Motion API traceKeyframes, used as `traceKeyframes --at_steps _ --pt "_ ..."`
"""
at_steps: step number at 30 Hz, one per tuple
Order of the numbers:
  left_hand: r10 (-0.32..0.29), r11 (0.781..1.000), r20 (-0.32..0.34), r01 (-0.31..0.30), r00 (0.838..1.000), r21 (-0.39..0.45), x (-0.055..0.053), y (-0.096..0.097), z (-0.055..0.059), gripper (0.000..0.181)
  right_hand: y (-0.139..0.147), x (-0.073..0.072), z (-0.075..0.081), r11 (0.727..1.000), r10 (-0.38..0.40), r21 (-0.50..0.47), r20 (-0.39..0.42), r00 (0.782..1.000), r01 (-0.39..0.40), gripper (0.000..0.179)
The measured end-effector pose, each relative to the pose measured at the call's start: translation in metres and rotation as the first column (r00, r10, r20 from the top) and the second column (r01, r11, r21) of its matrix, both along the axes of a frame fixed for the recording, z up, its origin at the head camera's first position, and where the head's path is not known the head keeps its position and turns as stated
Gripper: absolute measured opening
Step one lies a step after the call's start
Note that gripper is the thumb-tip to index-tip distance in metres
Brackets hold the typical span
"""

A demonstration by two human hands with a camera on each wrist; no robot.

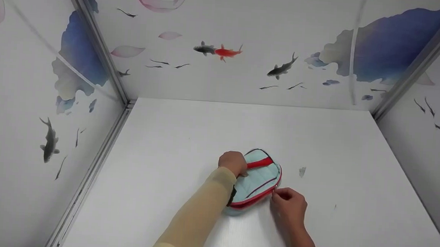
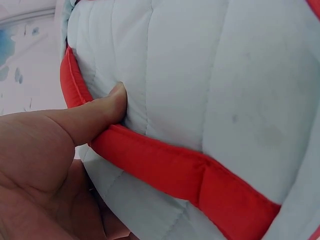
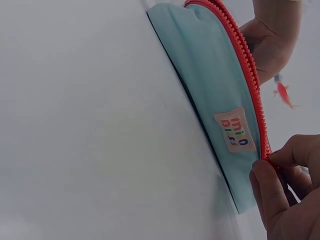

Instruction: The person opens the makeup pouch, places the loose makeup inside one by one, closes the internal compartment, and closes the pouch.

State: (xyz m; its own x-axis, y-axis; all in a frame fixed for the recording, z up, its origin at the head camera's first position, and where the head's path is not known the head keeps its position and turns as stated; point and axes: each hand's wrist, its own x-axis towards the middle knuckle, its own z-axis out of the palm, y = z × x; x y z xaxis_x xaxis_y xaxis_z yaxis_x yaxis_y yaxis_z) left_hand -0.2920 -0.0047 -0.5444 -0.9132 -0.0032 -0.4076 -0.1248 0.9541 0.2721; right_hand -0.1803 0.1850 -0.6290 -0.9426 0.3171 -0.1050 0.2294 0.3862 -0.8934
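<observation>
A pale blue quilted pouch (image 1: 259, 181) with red trim lies on the white table, its top facing up. My left hand (image 1: 233, 163) grips its left end; in the left wrist view the thumb (image 2: 102, 112) lies across the red strap (image 2: 150, 160) and presses the quilted top, while the other fingers are mostly hidden. At the right-hand edge, my right hand (image 1: 290, 205) pinches the red zipper (image 3: 247, 60) between thumb and fingers. The fingertips cover the zipper's slider. On the pouch's side is a label (image 3: 235, 130) with coloured letters.
White panels with painted fish and petals enclose the white tabletop (image 1: 157, 142) at the back and both sides. Metal rails (image 1: 95, 39) run along the panel corners. A small grey mark (image 1: 302, 171) shows on the table right of the pouch.
</observation>
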Motion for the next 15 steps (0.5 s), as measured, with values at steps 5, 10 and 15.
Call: traceKeyframes --at_steps 5,10,15 --pt "-0.003 1.0 0.0 0.003 1.0 -0.002 -0.0002 0.0006 0.0002 0.033 -0.0034 0.0023 -0.0008 1.0 0.013 -0.009 0.004 1.0 -0.013 0.013" --pt "-0.008 1.0 -0.003 0.008 1.0 -0.008 0.0004 0.0014 0.0013 0.032 -0.0062 0.0049 -0.0013 1.0 0.021 -0.004 0.013 1.0 -0.021 0.012" --pt "-0.001 1.0 0.012 0.001 1.0 -0.009 -0.0008 0.0017 0.0006 0.034 -0.0066 0.0057 0.001 1.0 0.016 -0.013 0.029 0.999 -0.015 0.013"
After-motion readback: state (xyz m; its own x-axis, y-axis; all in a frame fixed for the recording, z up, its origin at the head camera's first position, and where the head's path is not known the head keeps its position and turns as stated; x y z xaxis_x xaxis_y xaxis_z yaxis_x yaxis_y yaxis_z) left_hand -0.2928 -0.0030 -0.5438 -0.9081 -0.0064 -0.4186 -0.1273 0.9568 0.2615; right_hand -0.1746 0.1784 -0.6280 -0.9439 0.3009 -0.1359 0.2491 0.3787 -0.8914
